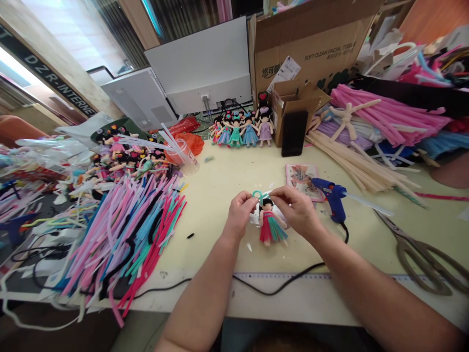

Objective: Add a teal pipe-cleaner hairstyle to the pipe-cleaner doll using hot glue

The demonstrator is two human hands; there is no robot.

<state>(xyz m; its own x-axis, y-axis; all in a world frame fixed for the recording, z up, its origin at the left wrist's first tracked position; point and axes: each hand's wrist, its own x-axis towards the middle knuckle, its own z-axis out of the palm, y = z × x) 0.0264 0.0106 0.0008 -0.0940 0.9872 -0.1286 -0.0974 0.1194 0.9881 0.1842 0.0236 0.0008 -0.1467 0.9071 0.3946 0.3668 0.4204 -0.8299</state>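
A small doll [271,230] with black hair and a red and teal skirt lies on the table between my hands. Above its hair is a teal pipe cleaner [257,194] bent into a loop. My left hand [240,212] pinches the loop's left side between thumb and fingertips. From the other side, my right hand [297,209] has its thumb and fingers closed on the pipe cleaner's right end, partly hiding it. Whether the pipe cleaner touches the doll's head I cannot tell.
At right lie a blue glue gun [335,200], its cord crossing the front, and large scissors [417,249]. Piled pipe cleaners [120,225] cover the left. Finished dolls [236,131], a phone [294,134] and a plastic cup [188,159] stand behind.
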